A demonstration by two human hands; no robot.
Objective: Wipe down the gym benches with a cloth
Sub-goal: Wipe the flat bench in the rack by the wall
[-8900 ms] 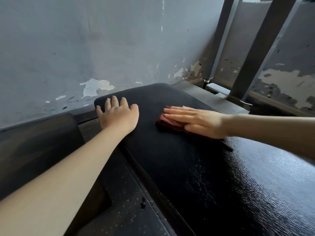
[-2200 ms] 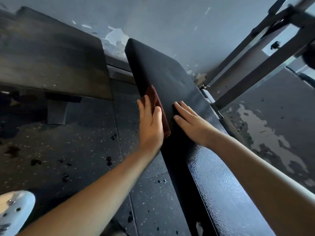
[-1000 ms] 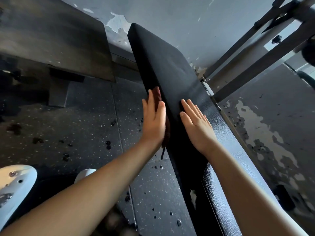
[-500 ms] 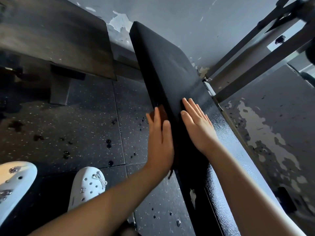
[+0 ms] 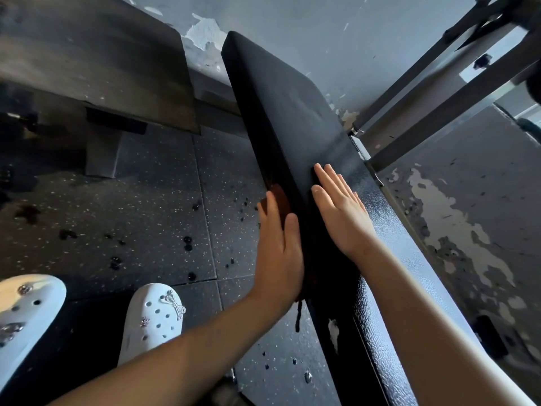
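Nearest, a white clog (image 5: 152, 315) stands on the speckled floor (image 5: 146, 200), which is dotted with dark wet spots. Above it, the left hand (image 5: 278, 250) presses its straight, closed-up fingers against the side face of the bench (image 5: 287, 112), with the cloth (image 5: 278, 196) pinned beneath. The right hand (image 5: 341, 213) lies open, palm down, on the bench top just beside it. No finger curls round the cloth, so any let-up in pressure would probably drop it to the floor, and the wet spots could make footing slippery. The cloth sits under the palm and fingers, its reddish edge showing just past the fingertips. Farther off, the bench reaches the peeling wall (image 5: 322, 30).
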